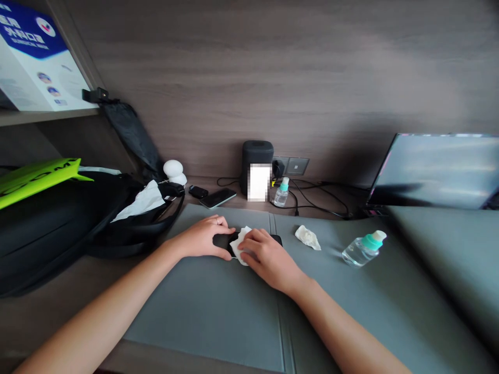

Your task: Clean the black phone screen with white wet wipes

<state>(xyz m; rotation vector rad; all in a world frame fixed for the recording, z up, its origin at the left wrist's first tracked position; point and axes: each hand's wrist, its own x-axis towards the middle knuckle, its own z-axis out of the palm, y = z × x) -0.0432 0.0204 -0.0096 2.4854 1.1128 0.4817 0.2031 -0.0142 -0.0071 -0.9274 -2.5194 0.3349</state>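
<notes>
A black phone (pixel 222 240) lies flat on the grey desk mat (pixel 210 306) in front of me. My left hand (pixel 200 237), a ring on one finger, grips the phone's left end between thumb and fingers. My right hand (pixel 271 259) has its fingers bent over a white tissue (pixel 237 246) and presses it onto the phone's surface. The fingers and tissue hide much of the phone, though its right end shows past my knuckles. To the right lies a crumpled tissue (pixel 307 238), with a clear spray bottle (pixel 360 251) with a teal collar tilted beyond it.
Behind the mat are a second phone (pixel 218 198), a small black case (pixel 198 191), a black speaker (pixel 257 150), a small bottle (pixel 280 196) and cables (pixel 317 196). A black backpack (pixel 58 228) stands left; a laptop (pixel 436 171) stands right. A mask box (pixel 47 67) sits on the shelf.
</notes>
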